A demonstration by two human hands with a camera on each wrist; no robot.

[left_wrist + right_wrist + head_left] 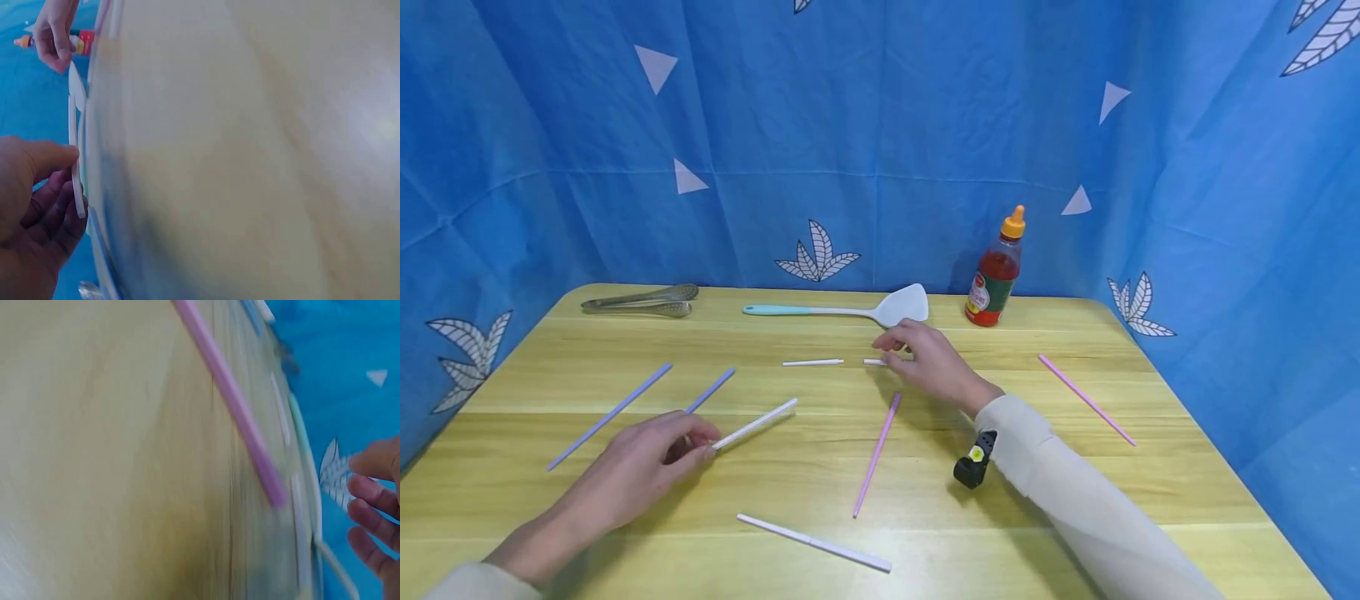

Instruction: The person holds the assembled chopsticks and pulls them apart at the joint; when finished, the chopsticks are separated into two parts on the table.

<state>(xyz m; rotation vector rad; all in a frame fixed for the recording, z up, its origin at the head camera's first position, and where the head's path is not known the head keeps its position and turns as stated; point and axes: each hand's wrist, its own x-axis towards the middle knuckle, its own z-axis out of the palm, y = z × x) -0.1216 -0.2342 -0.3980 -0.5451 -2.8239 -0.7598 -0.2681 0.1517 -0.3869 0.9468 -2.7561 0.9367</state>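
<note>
My left hand [632, 467] pinches a thin white straw-like stick [757, 423] between thumb and fingers, its far end raised off the table. In the left wrist view the same white stick [74, 125] crosses the thumb tip. Over the back of the table is my right hand [928, 364], fingers loosely bent and apart in the right wrist view. A short white stick [872, 362] lies partly hidden beneath that hand; whether they touch cannot be told. Another short white stick [812, 362] lies left of it. Just behind the right hand is a white-bladed spatula [904, 307].
Two blue sticks [610, 417] lie by the left hand. One pink stick [877, 454] is mid-table, another pink stick [1086, 398] at right. A pale stick [814, 542] lies in front. Metal tongs [640, 300] and a red sauce bottle [994, 279] are along the back edge.
</note>
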